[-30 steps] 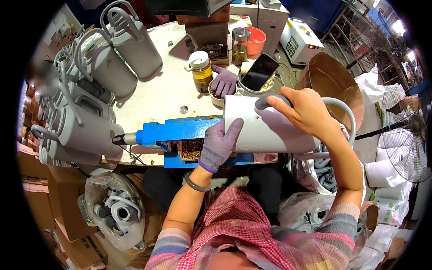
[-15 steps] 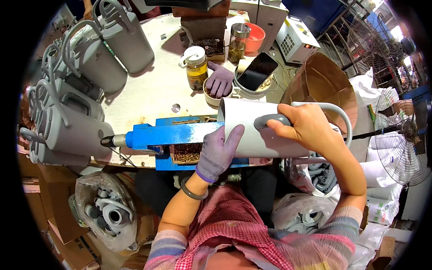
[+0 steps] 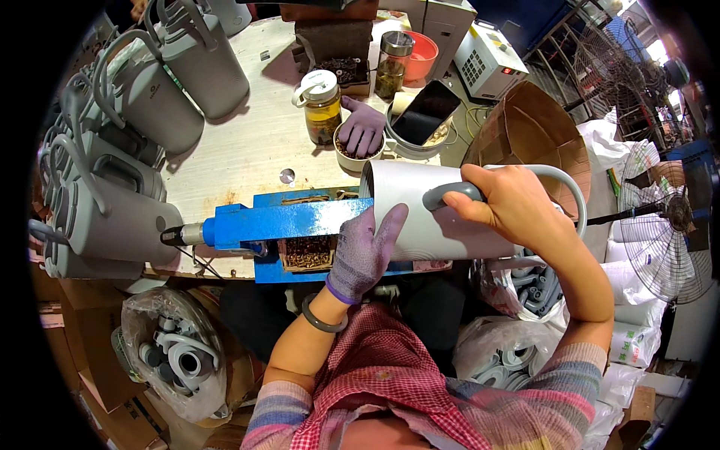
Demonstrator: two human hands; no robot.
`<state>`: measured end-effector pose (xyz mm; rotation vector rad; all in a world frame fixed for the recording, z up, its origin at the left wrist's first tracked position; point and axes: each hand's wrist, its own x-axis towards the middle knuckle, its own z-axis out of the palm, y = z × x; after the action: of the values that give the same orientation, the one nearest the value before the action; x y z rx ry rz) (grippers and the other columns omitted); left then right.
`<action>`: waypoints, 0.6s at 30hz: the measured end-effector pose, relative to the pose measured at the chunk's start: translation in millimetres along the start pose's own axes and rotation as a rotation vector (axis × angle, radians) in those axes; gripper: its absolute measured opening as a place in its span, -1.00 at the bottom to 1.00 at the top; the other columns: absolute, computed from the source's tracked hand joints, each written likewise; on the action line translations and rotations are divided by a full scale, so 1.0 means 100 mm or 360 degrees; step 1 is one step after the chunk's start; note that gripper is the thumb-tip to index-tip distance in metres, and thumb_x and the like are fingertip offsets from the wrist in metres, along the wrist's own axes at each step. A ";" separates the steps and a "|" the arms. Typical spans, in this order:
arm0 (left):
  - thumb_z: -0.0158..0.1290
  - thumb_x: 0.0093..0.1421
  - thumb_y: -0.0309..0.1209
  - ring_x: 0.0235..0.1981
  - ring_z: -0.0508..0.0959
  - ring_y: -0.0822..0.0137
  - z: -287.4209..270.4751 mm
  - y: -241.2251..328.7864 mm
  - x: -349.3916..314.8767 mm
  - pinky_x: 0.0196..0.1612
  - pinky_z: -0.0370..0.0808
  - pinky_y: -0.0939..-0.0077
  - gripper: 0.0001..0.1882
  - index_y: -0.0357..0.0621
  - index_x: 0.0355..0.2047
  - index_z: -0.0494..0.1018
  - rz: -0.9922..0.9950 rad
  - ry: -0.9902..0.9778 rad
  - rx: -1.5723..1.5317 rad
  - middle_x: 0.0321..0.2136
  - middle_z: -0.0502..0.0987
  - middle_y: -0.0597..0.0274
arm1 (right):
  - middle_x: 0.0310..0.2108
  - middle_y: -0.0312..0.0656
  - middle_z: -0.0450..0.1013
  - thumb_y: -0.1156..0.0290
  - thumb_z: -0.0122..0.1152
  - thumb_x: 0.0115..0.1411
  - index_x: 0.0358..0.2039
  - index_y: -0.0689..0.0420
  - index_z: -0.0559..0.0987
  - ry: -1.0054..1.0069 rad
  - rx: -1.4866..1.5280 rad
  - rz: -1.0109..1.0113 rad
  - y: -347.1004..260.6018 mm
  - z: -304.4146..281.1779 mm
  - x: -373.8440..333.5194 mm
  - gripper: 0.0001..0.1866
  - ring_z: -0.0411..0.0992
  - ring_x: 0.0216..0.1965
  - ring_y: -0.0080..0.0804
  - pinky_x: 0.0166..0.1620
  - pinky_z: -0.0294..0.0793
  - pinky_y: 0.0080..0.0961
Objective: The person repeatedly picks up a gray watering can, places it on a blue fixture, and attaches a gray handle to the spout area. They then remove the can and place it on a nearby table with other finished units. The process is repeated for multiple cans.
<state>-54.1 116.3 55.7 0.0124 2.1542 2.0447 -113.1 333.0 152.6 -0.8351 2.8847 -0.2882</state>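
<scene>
A light grey watering can (image 3: 442, 232) lies on its side, its open end pushed over the blue arm of a bench machine (image 3: 292, 223). My bare right hand (image 3: 514, 202) is closed round the can's dark grey handle (image 3: 448, 195), and the long curved spout (image 3: 566, 180) runs past that hand. On the can's open rim, my left hand (image 3: 360, 255) wears a purple-grey glove. Its thumb presses along the can's wall; the other fingers are partly hidden at the rim by the blue arm. Beneath that arm sits a tray of small brass-coloured parts (image 3: 307, 253).
Several grey watering cans (image 3: 124, 225) crowd the table's left. Behind the machine stand a lidded jar (image 3: 321, 109), a bowl with a glove (image 3: 360, 133) and a phone (image 3: 427, 112). A cardboard box (image 3: 536, 142) and fan (image 3: 667, 217) are right; bags of grey parts (image 3: 180, 352) flank my legs.
The whole view has shifted slightly, so the table things sit a little farther left. Both hands keep the same hold on the watering can.
</scene>
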 end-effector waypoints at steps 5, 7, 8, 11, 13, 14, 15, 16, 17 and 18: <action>-0.02 0.40 -0.12 -0.26 0.63 0.32 0.05 -0.13 0.00 -0.15 0.52 0.39 -0.54 -0.36 -0.08 0.52 0.0138 0.0066 0.0006 -0.30 0.65 0.01 | -0.61 0.10 0.49 -0.21 0.00 0.26 -0.44 0.19 0.54 -0.0023 -0.0114 0.0002 -0.06 -0.05 0.00 -0.38 0.50 -0.51 0.14 -0.40 0.46 -0.05; -0.03 0.39 -0.10 -0.28 0.62 0.34 0.07 -0.15 0.00 -0.18 0.53 0.43 -0.52 -0.36 -0.08 0.52 0.0119 0.0072 -0.0014 -0.32 0.64 0.06 | -0.60 0.08 0.50 -0.20 0.00 0.27 -0.43 0.19 0.55 0.0006 -0.0206 -0.0011 -0.09 -0.07 0.01 -0.39 0.50 -0.50 0.13 -0.39 0.46 -0.05; -0.03 0.39 -0.08 -0.31 0.61 0.36 0.08 -0.15 0.00 -0.20 0.53 0.46 -0.51 -0.36 -0.08 0.52 0.0079 0.0057 -0.0063 -0.34 0.63 0.11 | -0.60 0.08 0.50 -0.20 0.00 0.27 -0.43 0.18 0.56 0.0035 -0.0248 -0.0020 -0.08 -0.06 0.01 -0.39 0.51 -0.50 0.12 -0.39 0.47 -0.05; 0.00 0.38 -0.06 -0.27 0.56 0.43 0.12 -0.19 -0.01 -0.20 0.51 0.51 -0.50 -0.34 -0.05 0.51 0.0076 0.0070 -0.0127 -0.32 0.61 0.20 | -0.62 0.05 0.51 -0.24 -0.08 0.30 -0.50 0.18 0.58 0.0231 -0.0303 -0.0079 -0.03 0.03 0.05 -0.33 0.52 -0.51 0.10 -0.40 0.47 -0.04; 0.01 0.38 -0.06 -0.26 0.54 0.47 0.16 -0.32 -0.03 -0.20 0.50 0.53 -0.50 -0.34 -0.04 0.51 0.0206 0.0141 -0.0043 -0.29 0.61 0.22 | -0.63 0.09 0.46 -0.24 -0.09 0.31 -0.52 0.18 0.57 0.0155 -0.0277 0.0005 -0.06 0.00 0.05 -0.32 0.46 -0.51 0.17 -0.38 0.42 -0.01; 0.04 0.36 -0.08 -0.24 0.53 0.46 0.10 -0.37 -0.05 -0.18 0.50 0.52 -0.49 -0.32 0.03 0.47 0.0168 0.0074 -0.0139 -0.26 0.60 0.19 | -0.62 0.11 0.47 -0.25 -0.12 0.31 -0.53 0.18 0.59 0.0179 -0.0238 0.0012 -0.05 0.05 0.03 -0.30 0.47 -0.49 0.17 -0.35 0.43 -0.02; 0.07 0.35 -0.09 -0.21 0.53 0.45 0.07 -0.35 -0.05 -0.17 0.50 0.50 -0.47 -0.30 0.11 0.42 0.0134 -0.0010 -0.0243 -0.22 0.59 0.16 | -0.61 0.12 0.47 -0.26 -0.14 0.32 -0.53 0.17 0.61 0.0201 -0.0214 0.0045 -0.01 0.09 -0.03 -0.28 0.47 -0.48 0.18 -0.33 0.44 -0.02; 0.13 0.31 -0.17 -0.16 0.52 0.43 0.03 -0.30 -0.18 -0.12 0.50 0.50 -0.43 -0.30 0.19 0.34 0.0228 -0.0113 -0.0287 -0.13 0.55 0.15 | -0.58 0.14 0.48 -0.26 -0.15 0.32 -0.47 0.16 0.65 0.0259 -0.0154 0.0102 0.04 0.11 -0.12 -0.28 0.48 -0.45 0.18 -0.30 0.46 -0.04; 0.18 0.28 -0.25 -0.10 0.51 0.41 -0.01 -0.17 -0.33 -0.08 0.50 0.51 -0.35 -0.29 0.26 0.25 0.0321 -0.0228 -0.0336 -0.03 0.51 0.15 | -0.58 0.15 0.48 -0.23 -0.15 0.33 -0.44 0.18 0.66 0.0218 -0.0078 0.0276 0.12 0.09 -0.25 -0.29 0.47 -0.44 0.20 -0.28 0.46 -0.04; 0.20 0.24 -0.35 -0.06 0.51 0.39 -0.04 -0.20 -0.47 -0.02 0.50 0.51 -0.31 -0.27 0.30 0.19 0.0474 -0.0205 -0.0130 0.03 0.47 0.14 | -0.60 0.10 0.48 -0.20 -0.16 0.35 -0.44 0.20 0.66 0.0367 -0.0063 0.0214 0.26 0.11 -0.43 -0.30 0.50 -0.46 0.12 -0.30 0.47 -0.08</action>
<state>-5.8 104.9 41.6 0.4683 2.0928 2.2150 -88.1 376.0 139.6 -0.6478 3.1524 -0.3342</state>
